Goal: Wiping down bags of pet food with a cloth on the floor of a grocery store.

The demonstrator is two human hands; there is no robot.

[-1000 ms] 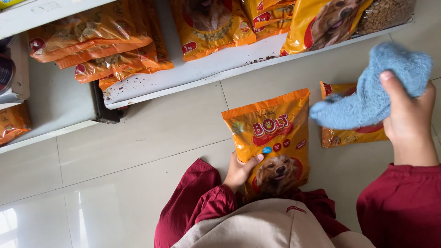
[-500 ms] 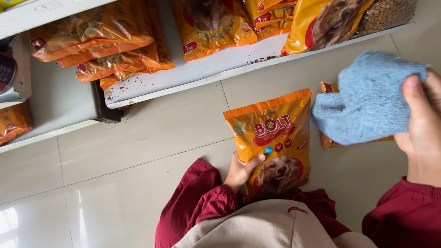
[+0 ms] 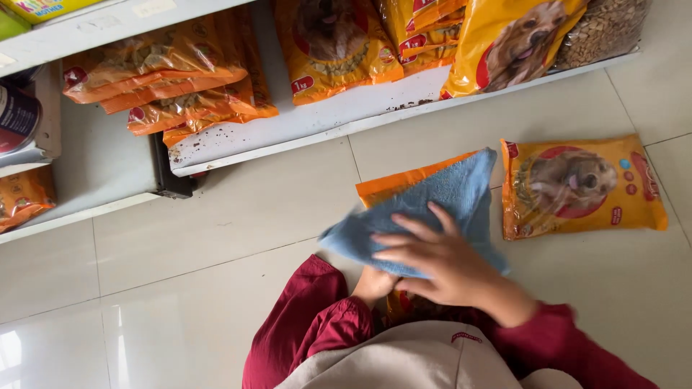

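Cloth on the bag!
Right hand (image 3: 440,263) spreads flat on the blue cloth (image 3: 440,198) over the orange dog-food bag (image 3: 389,187); left hand (image 3: 373,282) grips its lower edge (mostly hidden).

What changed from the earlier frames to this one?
The right hand swung the blue cloth down from the raised right side and pressed it flat onto the orange bag, uncovering the second bag on the floor. The left hand still grips the bag's lower edge; the shelf stock is unchanged.
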